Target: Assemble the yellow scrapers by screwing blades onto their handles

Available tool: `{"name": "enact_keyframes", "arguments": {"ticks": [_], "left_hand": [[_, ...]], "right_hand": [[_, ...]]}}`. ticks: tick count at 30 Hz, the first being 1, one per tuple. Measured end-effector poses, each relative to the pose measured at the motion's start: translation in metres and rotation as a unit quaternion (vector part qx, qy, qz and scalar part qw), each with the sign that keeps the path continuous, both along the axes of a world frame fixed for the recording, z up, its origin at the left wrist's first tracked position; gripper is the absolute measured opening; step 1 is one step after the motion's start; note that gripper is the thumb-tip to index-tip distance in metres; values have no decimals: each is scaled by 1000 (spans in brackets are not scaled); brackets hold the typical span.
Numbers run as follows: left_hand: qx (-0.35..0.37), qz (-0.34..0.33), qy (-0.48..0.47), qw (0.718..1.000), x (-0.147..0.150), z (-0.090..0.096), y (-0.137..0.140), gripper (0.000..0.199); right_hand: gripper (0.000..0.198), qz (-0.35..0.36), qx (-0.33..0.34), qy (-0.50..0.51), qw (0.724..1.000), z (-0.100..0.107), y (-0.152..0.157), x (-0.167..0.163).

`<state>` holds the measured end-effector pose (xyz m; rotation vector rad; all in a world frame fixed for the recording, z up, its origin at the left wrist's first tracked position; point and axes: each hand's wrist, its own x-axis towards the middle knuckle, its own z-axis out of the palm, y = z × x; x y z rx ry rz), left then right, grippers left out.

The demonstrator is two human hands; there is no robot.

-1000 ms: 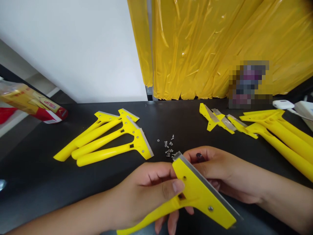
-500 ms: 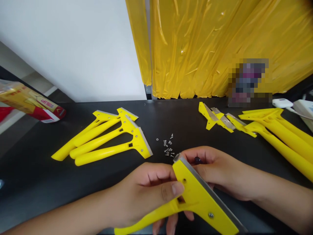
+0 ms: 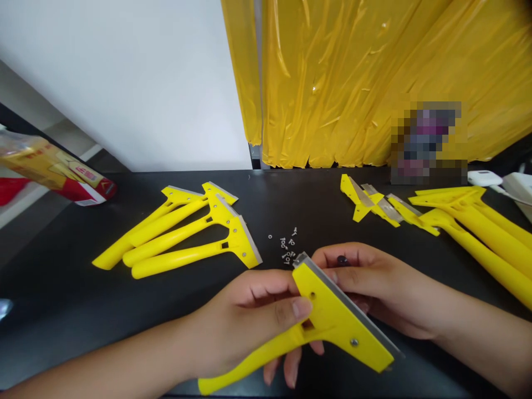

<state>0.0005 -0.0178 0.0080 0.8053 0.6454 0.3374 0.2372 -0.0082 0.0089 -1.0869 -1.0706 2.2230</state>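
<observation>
My left hand (image 3: 261,310) is closed round a yellow scraper (image 3: 344,327), its thumb on the head near an empty screw hole and its fingers underneath. A grey blade runs along the head's edge, and one screw sits near the lower corner. Behind that blade my right hand (image 3: 369,277) is curled, its fingertips hidden by the scraper. A small dark rounded end (image 3: 343,260) pokes out between its fingers; the rest of that object is out of sight. Just beyond the scraper's upper corner lie several tiny screws and nuts (image 3: 287,244) on the black table (image 3: 174,316).
Several assembled scrapers (image 3: 183,257) lie overlapped at left. Loose yellow head plates and blades (image 3: 369,202) lie at back right, beside yellow handles (image 3: 477,233). A red and gold package (image 3: 62,172) stands at far left. Behind the table hangs a yellow plastic sheet (image 3: 324,83).
The scraper has risen slightly in view, showing more of its lower corner. My right hand has shifted up a little with it. The whole scene has moved slightly right.
</observation>
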Motion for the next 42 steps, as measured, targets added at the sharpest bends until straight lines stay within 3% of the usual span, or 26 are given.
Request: {"name": "enact_keyframes", "arguments": {"ticks": [4,7,10,27,34,42], "left_hand": [[37,20,44,998,2,1,-2,38],[65,56,79,993,4,0,-2,35],[75,94,93,988,5,-3,0,30],[48,123,100,986,6,-2,5,25],[79,157,102,979,4,-3,7,21],[16,155,103,982,4,1,5,23]], "right_hand": [[42,4,40,-1,999,3,3,2],[36,4,81,-32,996,4,4,2],[29,-20,78,-47,996,3,5,-2],[30,-30,57,-43,997,-4,9,-6],[32,-22,121,-101,987,-5,10,-5],[32,-19,150,-113,982,-3,8,-3]]}}
